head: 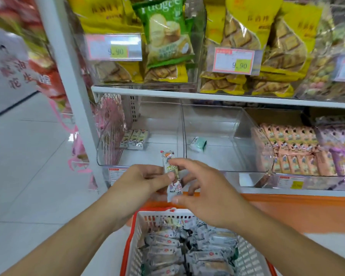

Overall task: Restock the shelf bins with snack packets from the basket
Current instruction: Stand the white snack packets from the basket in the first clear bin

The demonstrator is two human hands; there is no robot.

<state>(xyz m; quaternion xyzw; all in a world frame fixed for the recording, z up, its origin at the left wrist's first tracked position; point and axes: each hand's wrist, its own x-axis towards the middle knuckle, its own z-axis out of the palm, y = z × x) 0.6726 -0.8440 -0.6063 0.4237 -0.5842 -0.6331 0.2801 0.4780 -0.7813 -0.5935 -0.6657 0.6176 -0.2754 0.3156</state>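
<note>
Both hands meet in front of the lower shelf, just above the basket, a white mesh one with an orange rim that is full of white snack packets. My left hand grips a small stack of cartoon-printed packets upright. My right hand pinches the same stack from the right, fingers over its top and thumb under its lower end. Behind the hands sits a clear shelf bin with a few packets lying at its back left.
A second clear bin to the right holds one green-white packet. Further right, bins of pink packets and purple packets. The upper shelf carries yellow and green snack bags. A white upright post stands at left, tiled floor beyond.
</note>
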